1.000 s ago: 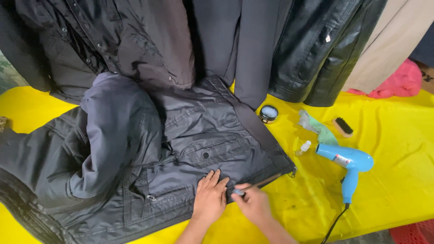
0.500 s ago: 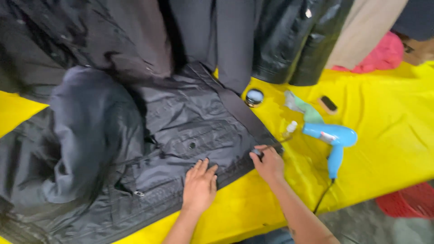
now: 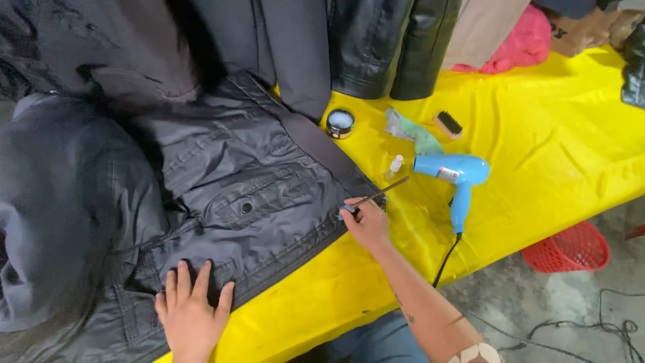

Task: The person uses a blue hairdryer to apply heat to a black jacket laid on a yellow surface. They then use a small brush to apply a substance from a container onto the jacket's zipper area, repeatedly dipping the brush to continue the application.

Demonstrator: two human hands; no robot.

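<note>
On the yellow table (image 3: 537,134) lies a dark jacket (image 3: 222,195), spread out flat. Near its bottom edge, the left hand (image 3: 191,312) presses down on the cloth with its fingers spread wide and holds nothing. Over at the jacket's lower corner, the right hand (image 3: 366,225) is closed around a thin brown brush (image 3: 376,196). The brush tip touches the jacket's hem right by the fingers, and its handle points up and away toward a blue hair dryer (image 3: 453,175). The two hands are well apart, with the jacket's hem running between them. Beyond the brush sit a small round tin (image 3: 340,123), a green cloth (image 3: 413,133), a little bottle (image 3: 395,165) and a wooden scrub brush (image 3: 448,125). A red basket (image 3: 568,247) stands on the floor beside the table.
</note>
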